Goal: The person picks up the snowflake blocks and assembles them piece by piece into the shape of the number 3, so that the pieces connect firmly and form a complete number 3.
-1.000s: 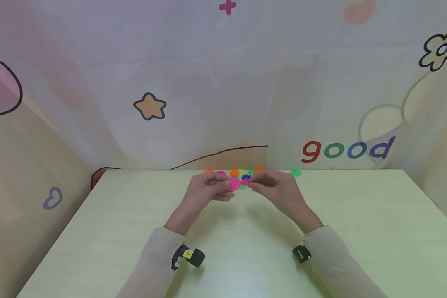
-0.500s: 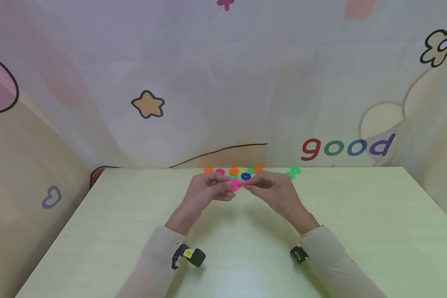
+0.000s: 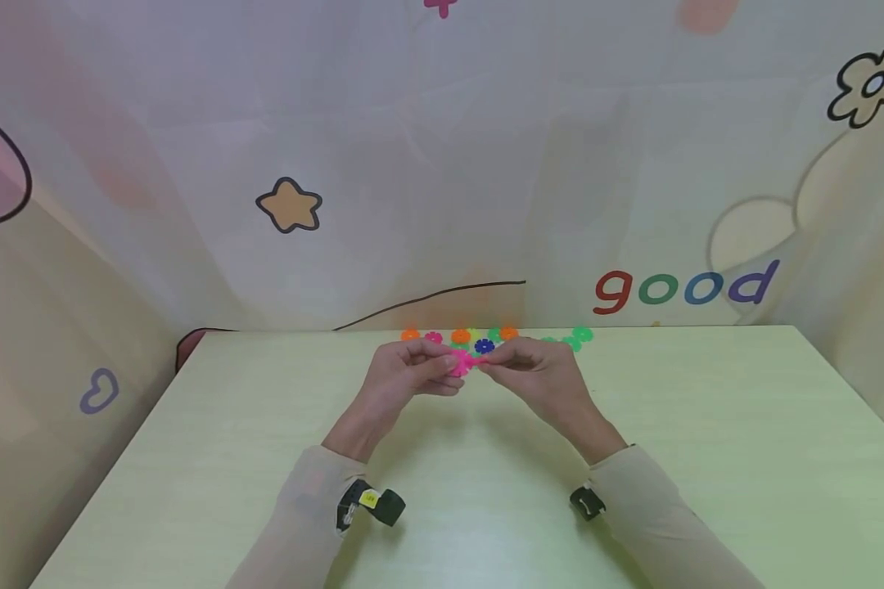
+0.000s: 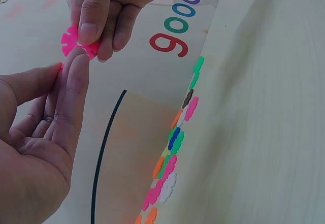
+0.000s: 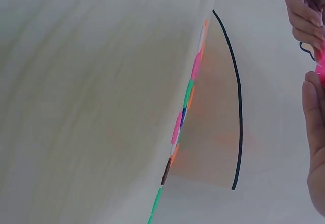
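Note:
In the head view my left hand pinches a pink notched snowflake disc between thumb and fingers. My right hand grips a second pink disc, seen nearly edge-on in the head view, at the first one's right edge. Both discs are raised above the table and look to be touching; fingers hide how far their slots meet. From the left wrist view, only a sliver of the left hand's disc shows. The right wrist view catches both hands at its right edge, with some pink between them.
Several loose discs lie along the table's far edge, among them a blue one, an orange one and a green one. A printed curtain hangs behind the pale table.
My right hand has shifted slightly left, bringing its pink disc closer against the left one and more edge-on. The left hand stays nearly still. The head view has tilted a little.

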A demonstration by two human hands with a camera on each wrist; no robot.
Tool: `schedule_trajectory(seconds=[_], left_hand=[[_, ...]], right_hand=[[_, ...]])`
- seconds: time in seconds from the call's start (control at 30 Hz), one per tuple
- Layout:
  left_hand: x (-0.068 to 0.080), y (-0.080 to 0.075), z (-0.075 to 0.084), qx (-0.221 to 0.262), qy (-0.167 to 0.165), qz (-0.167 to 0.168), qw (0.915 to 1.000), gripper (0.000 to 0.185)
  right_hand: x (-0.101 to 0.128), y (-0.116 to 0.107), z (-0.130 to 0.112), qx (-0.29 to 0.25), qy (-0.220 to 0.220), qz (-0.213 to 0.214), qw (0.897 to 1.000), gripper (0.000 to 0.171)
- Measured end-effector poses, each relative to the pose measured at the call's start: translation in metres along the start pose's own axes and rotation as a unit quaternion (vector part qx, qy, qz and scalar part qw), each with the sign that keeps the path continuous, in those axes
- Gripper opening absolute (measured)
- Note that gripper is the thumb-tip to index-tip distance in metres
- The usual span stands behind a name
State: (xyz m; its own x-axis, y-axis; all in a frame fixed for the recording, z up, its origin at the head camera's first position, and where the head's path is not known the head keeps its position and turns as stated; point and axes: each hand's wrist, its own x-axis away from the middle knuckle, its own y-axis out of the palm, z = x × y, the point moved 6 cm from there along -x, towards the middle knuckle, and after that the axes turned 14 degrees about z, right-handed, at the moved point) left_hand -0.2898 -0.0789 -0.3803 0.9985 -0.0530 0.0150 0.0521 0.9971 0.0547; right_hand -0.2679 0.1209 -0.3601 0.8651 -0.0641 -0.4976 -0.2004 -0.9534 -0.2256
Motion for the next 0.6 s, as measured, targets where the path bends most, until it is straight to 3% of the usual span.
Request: schedule_trajectory(seconds=[0.3,0.47,0.6], left_hand=[[0.0027,0.0020,0.0055,-0.009,0.050,0.010,0.9986,0.022],[0.0050,0.0031,0.0045,-0.002,0.052,0.007,0.9986,0.028],[0.0040,-0.0016,0.0049,0.008,0.053,0.027,0.9982,0.028]], right_hand=[[-0.0033,-0.0007,-0.0056,0.024,-0.103,0.015,0.994,0.014],[-0.0023,-0.0001,-0.0067,0.039,-0.124,0.013,0.991,0.018],[-0.0001,0.0049,-0.0073,0.042,-0.130,-0.013,0.991,0.023]])
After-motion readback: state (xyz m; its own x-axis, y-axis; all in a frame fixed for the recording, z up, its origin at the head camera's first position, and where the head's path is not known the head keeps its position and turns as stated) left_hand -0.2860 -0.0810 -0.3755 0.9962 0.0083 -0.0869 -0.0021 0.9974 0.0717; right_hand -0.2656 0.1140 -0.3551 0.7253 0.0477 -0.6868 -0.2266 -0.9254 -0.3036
